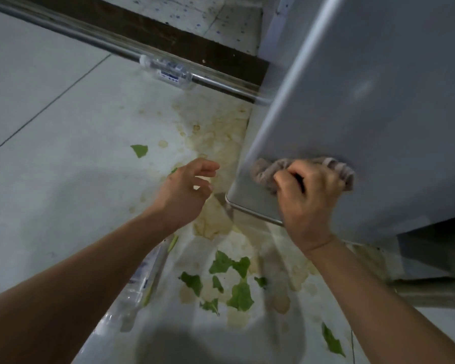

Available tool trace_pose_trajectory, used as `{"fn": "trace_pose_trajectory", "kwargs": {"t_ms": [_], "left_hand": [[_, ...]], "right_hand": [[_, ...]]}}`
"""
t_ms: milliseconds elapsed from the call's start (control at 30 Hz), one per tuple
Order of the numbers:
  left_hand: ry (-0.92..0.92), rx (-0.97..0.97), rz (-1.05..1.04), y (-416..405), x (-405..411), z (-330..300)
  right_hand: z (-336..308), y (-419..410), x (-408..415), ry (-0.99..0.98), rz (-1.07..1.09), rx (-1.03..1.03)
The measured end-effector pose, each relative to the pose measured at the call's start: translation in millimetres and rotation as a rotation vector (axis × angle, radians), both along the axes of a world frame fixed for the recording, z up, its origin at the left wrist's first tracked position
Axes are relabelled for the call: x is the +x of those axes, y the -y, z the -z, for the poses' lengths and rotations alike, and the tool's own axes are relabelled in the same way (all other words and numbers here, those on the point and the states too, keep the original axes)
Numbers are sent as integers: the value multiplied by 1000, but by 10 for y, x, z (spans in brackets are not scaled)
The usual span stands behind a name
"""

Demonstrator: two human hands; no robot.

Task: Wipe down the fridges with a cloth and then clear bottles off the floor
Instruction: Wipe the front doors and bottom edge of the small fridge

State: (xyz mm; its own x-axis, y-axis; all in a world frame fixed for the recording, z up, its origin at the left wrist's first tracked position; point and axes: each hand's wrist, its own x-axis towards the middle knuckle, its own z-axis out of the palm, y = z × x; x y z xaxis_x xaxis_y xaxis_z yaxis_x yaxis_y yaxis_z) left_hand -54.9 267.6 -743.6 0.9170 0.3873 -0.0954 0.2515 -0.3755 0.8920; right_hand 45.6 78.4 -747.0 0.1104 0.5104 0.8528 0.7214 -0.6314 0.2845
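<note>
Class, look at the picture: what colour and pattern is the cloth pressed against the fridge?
Greyish-pink with faint stripes, best seen in the head view where the cloth bunches under the right hand.

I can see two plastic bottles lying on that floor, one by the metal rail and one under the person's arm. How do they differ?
The far bottle lies against the metal rail and shows whole; the near bottle is partly hidden under the left forearm. The far bottle is beside the fridge, away from the leaf scraps; the near bottle lies right next to them. Both are clear plastic with white-and-blue labels, on their sides.
</note>
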Motion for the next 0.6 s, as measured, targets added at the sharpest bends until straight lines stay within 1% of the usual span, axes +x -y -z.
{"fn": "trace_pose_trajectory", "kwargs": {"t_ms": [100, 133, 167, 200, 267, 333, 400, 500, 600], "left_hand": [[-16, -20, -42, -63, -57, -1], [-25, -24, -56, -75, -77, 1], [-36, -22, -66, -87, -95, 3], [-48, -16, -74, -102, -113, 2], [-72, -4, -92, -134, -139, 9], [-96, -6, -110, -154, -148, 25], [-106, -9, -118, -159, -148, 45], [-119, -19, -126, -160, -131, 104], [-126, -40, -145, -159, -122, 186]], "right_hand": [[369, 54, -8, 44, -61, -462], [400, 60, 1, 33, -77, -551], [386, 60, 12, 5, -91, -592], [318, 49, 16, -28, -110, -590], [13, -9, 10, -34, -136, -499], [-357, -95, 20, 45, -172, -365], [-613, -181, 60, 116, -170, -277], [-569, -241, 119, 182, -116, -274], [-293, -279, 156, 194, -90, -401]]}}
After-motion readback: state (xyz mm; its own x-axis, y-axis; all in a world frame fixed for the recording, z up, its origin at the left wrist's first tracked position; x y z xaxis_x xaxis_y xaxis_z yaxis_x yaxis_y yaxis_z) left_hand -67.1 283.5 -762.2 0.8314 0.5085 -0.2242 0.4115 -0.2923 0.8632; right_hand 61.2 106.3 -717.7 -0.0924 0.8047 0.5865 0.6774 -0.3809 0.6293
